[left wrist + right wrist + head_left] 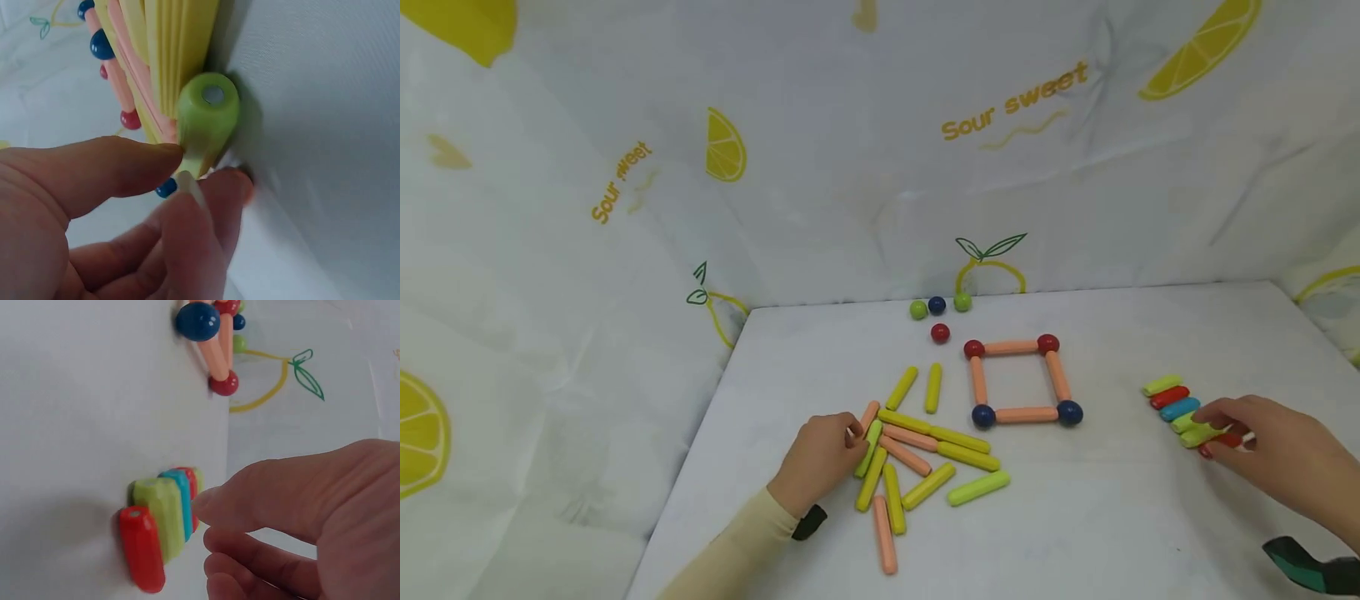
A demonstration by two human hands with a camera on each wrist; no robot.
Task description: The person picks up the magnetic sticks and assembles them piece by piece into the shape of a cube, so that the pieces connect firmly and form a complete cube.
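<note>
Curling near the light green rod: the left grip (pixel 823 458) has its thumb and fingertips drawn close together at one end of this rod (pixel 871 443); whether they pinch it, I cannot tell.
Right grip: this hand (pixel 1270 450) is at the near end of a row of rods, thumb and fingers parted.
Row: six rods side by side, just left of the right grip and partly hidden by its fingers; three light green rods (pixel 1162 384), two red rods (pixel 1170 397), one blue rod (pixel 1180 408).
Loose rods: fanned out to the right of the left grip; eight yellow rods (pixel 928 487), four pink rods (pixel 885 535), two light green, counting the one at the fingertips.
In the way: crowded yellow and pink rods lie between the left grip and the square.
Square: beyond the fan, between both grips; four pink rods, two blue balls (pixel 1070 412) at the near corners, two red balls (pixel 1048 343) at the far ones.
Loose balls: farther from the left grip, past the fan; one red, then one blue between two green balls (pixel 918 310).
Backdrop: lemon-print cloth (pixel 820 217) behind the white table (pixel 1105 525), farthest from both grips.
</note>
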